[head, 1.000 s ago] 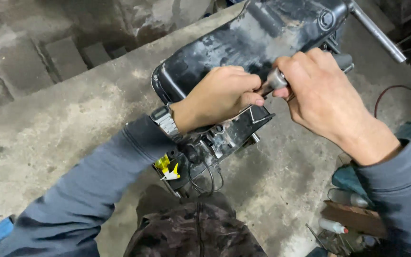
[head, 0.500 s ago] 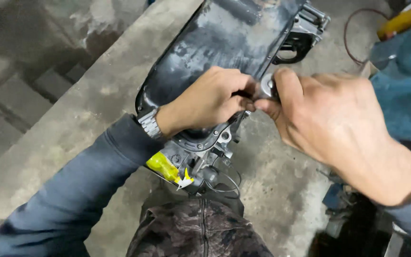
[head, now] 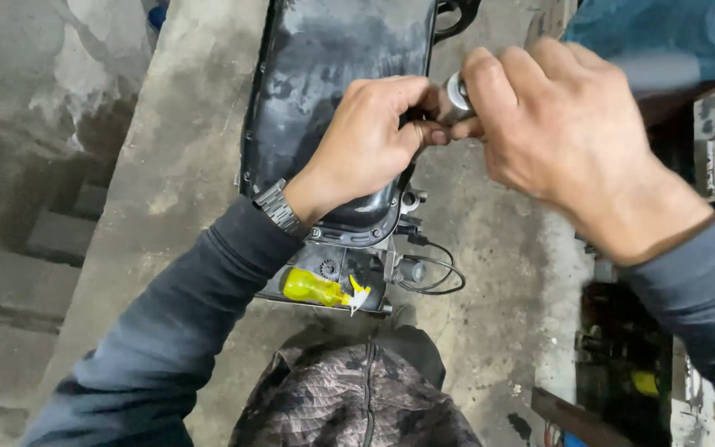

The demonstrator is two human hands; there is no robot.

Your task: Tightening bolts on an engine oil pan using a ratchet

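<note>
I note the black metal pan [head: 324, 83] at upper centre on the concrete slab [head: 167, 165], my left hand [head: 374, 136] resting on its right edge, fingers pinched, right hand [head: 556, 124] clenched around a small silvery tool [head: 457, 89] — upper right, yellow connector [head: 312, 287] below centre.

Hands [head: 490, 132] above cover [head: 333, 74], on ledge [head: 184, 165].

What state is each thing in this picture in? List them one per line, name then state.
Left hand: closed, resting on the black panel, fingertips at the metal tool.
Right hand: closed around the metal tool.
Metal tool: gripped, only its end showing.
Black panel: flat on the concrete ledge, dusty.
Yellow connector: at the panel's near end.
Cable: looped, loose.
</note>
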